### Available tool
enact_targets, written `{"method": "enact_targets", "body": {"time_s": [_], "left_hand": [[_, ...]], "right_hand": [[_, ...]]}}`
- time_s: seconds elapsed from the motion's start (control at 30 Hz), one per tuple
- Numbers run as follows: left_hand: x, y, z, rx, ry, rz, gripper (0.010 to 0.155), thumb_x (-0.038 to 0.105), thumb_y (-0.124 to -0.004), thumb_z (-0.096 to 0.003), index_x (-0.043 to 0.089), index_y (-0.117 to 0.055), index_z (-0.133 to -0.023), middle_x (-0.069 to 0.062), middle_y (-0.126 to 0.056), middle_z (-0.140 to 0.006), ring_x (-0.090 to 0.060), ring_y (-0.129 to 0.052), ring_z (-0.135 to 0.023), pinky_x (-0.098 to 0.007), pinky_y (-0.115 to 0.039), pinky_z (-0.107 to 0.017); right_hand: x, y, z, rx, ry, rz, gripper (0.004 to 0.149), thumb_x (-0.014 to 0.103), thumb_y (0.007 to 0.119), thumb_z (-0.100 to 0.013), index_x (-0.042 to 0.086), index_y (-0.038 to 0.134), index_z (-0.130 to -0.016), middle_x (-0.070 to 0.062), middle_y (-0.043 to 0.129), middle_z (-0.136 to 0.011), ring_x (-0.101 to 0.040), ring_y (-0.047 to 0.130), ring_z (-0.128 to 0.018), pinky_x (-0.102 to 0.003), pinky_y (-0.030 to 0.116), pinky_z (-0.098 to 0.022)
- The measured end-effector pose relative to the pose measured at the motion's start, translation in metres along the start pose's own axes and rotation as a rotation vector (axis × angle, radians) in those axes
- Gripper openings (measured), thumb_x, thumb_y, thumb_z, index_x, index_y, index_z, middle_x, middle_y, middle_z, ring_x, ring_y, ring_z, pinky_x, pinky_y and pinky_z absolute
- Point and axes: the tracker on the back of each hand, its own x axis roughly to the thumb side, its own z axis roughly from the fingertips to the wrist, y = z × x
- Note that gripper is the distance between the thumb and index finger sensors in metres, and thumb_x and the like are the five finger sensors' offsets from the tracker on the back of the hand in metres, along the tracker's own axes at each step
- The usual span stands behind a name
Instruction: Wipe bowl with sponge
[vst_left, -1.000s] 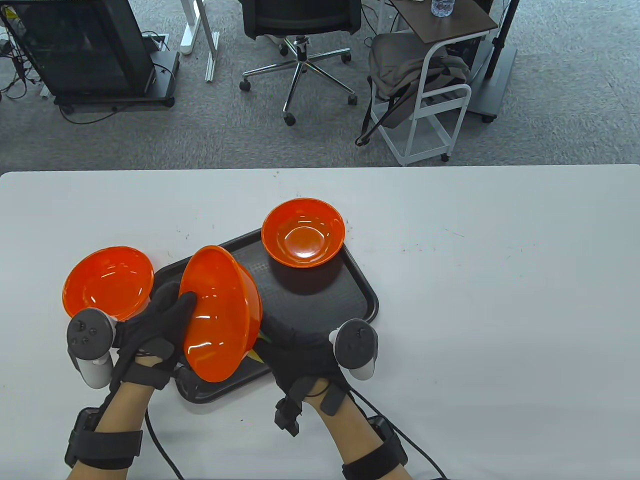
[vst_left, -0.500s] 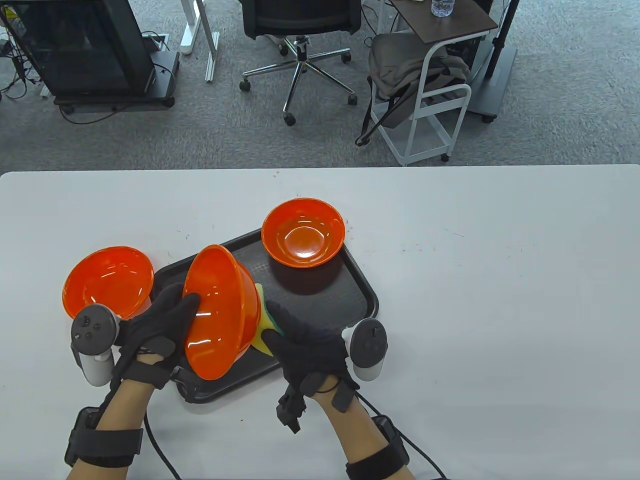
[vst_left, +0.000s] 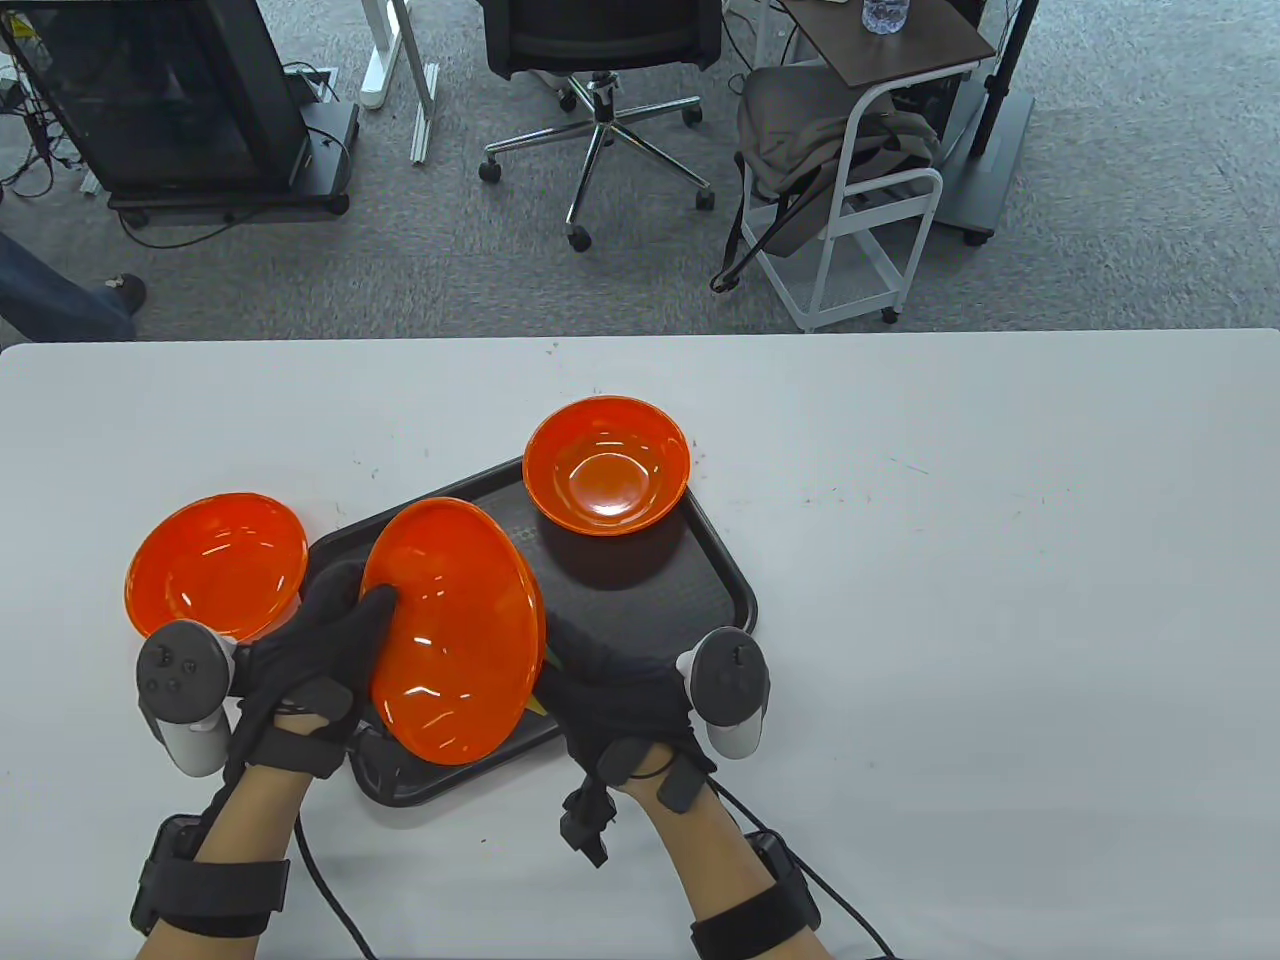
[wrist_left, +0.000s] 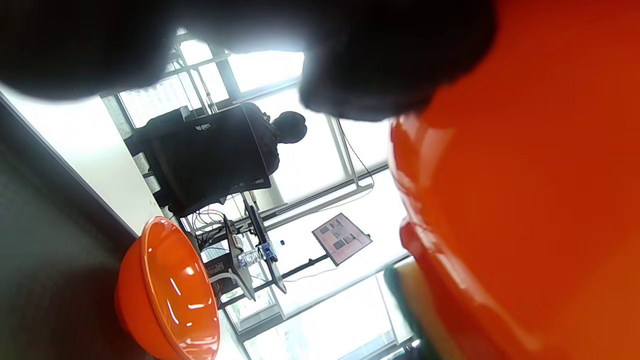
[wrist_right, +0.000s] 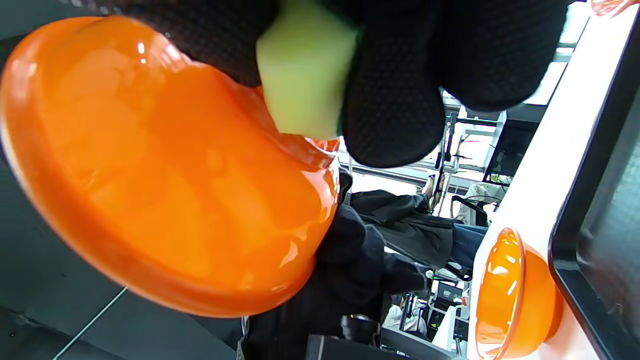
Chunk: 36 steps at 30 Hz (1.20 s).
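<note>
My left hand grips an orange bowl by its near left rim and holds it tilted above the black tray. The bowl fills the right of the left wrist view. My right hand holds a yellow-green sponge and presses it against the bowl's underside, as the right wrist view shows. In the table view the sponge is almost hidden behind the bowl; only a sliver shows.
A second orange bowl stands on the tray's far corner. A third orange bowl stands on the white table left of the tray, close to my left hand. Chairs and a cart stand beyond the far edge.
The held bowl has tipped so its opening faces up more. My right hand has slid the sponge down under the bowl, out of the table view.
</note>
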Motion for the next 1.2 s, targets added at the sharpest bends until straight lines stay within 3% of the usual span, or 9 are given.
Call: {"method": "enact_targets", "body": {"time_s": [0.47, 0.73, 1.2], "left_hand": [[-0.001, 0.032, -0.002, 0.154, 0.014, -0.275, 0.051, 0.047, -0.084, -0.0499, 0.013, -0.079, -0.088, 0.002, -0.098, -0.029, -0.008, -0.092, 0.002, -0.035, -0.091, -0.011], [-0.005, 0.037, -0.004, 0.129, 0.025, -0.182, 0.051, 0.047, -0.082, -0.0508, 0.013, -0.078, -0.089, 0.001, -0.097, -0.029, -0.007, -0.091, 0.002, -0.034, -0.090, -0.011], [-0.052, 0.099, 0.006, 0.444, 0.266, -0.060, 0.053, 0.046, -0.080, -0.0517, 0.015, -0.074, -0.094, -0.002, -0.096, -0.031, -0.009, -0.092, -0.001, -0.036, -0.090, -0.014]], "right_hand": [[0.004, -0.006, 0.003, -0.060, 0.006, 0.152, 0.053, 0.032, 0.077, -0.056, -0.001, 0.058, -0.092, -0.029, 0.086, -0.080, -0.032, 0.101, -0.053, -0.053, 0.081, -0.040], [0.003, -0.008, 0.004, -0.091, 0.047, 0.230, 0.053, 0.032, 0.077, -0.056, -0.001, 0.057, -0.092, -0.028, 0.086, -0.080, -0.033, 0.101, -0.052, -0.053, 0.081, -0.040], [0.000, -0.028, 0.008, -0.162, 0.094, 0.178, 0.053, 0.032, 0.076, -0.057, -0.002, 0.057, -0.092, -0.029, 0.086, -0.080, -0.033, 0.101, -0.052, -0.053, 0.081, -0.040]]}}
